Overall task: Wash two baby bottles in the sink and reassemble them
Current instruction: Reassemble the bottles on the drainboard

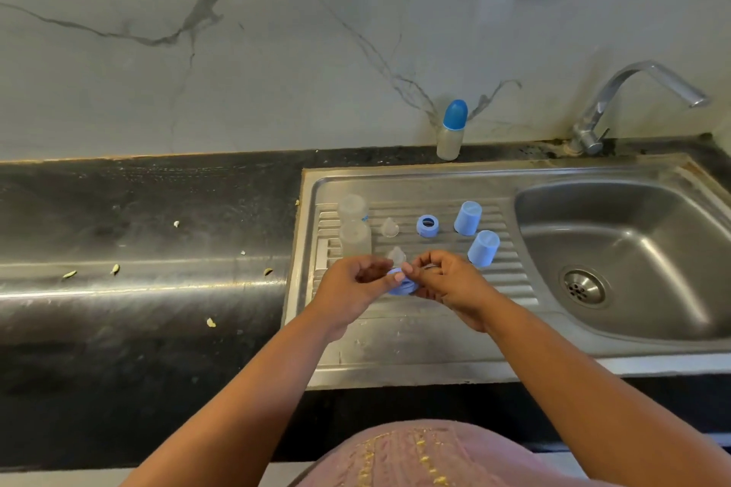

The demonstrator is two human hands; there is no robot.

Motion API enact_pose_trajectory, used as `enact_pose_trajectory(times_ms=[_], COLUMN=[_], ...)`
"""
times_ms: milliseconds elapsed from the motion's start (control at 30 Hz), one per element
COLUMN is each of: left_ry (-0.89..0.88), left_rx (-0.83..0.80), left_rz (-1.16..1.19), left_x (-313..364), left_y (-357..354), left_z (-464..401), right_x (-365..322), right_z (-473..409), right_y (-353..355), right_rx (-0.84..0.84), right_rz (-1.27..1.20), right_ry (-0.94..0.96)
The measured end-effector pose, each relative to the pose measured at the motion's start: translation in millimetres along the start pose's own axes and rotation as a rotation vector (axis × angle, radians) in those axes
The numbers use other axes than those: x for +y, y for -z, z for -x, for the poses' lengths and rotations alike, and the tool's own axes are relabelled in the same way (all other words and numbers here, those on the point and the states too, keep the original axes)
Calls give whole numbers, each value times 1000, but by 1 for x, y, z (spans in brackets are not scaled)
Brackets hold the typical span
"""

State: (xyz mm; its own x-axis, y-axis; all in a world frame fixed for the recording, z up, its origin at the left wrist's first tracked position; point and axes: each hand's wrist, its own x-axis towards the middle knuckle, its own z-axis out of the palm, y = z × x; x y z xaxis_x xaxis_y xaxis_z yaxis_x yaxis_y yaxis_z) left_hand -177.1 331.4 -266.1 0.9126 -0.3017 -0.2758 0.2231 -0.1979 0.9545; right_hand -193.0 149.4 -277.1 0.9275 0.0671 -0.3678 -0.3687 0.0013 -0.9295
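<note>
Reassembly stage: both hands fit a nipple into a blue collar over the drainboard.

From left: the dark, scuffed desk (138, 210) carries pale scraps. On the ribbed steel drainboard (510, 281) two frosted translucent bottle bodies (354, 227) stand close together; beside them lie a clear soft nipple (389, 227), a blue ring collar (427, 226) and two tapered blue caps (476, 233), mouths down. The left hand (352, 289) pinches a second blue collar (400, 285) with curled fingers; the right hand (447, 281), fingers curled, appears to pinch the nipple (396, 255) at it. A capped bottle (451, 130) stands against the marbled wall; further right, the sink basin (617, 241) is dry and the tap (633, 99) off. Washing looks finished; judging by the loose parts, both bottles remain unassembled.
</note>
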Motion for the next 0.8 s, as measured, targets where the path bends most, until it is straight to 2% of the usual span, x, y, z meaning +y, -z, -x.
enact_pose_trajectory(times_ms=[167, 267, 367, 433, 567, 633, 700, 733, 800], left_ry=[56, 106, 162, 171, 157, 153, 151, 150, 127], left_rx=[-135, -124, 11, 51, 69, 68, 52, 35, -7], left_rz=[64, 186, 563, 771, 832, 836, 845, 854, 883], left_x=[1, -1, 0, 2, 7, 7, 7, 8, 12], left_y=[15, 19, 20, 24, 33, 37, 40, 40, 38], left_z=[3, 5, 8, 10, 14, 15, 15, 15, 13], right_x=[-10, -8, 9, 17, 32, 36, 33, 28, 14], right_z=[-5, -23, -59, -78, -97, -95, -87, -80, -62], right_y=[4, 9, 12, 8, -2, -2, 1, 4, 11], right_rx=[-83, -45, 156, 205, 208, 265, 276, 250, 145], right_rz=[-126, -146, 324, 494, 669, 638, 505, 366, -69], right_ry=[-2, -28, 31, 6, 14, 38, 2, -33, -106])
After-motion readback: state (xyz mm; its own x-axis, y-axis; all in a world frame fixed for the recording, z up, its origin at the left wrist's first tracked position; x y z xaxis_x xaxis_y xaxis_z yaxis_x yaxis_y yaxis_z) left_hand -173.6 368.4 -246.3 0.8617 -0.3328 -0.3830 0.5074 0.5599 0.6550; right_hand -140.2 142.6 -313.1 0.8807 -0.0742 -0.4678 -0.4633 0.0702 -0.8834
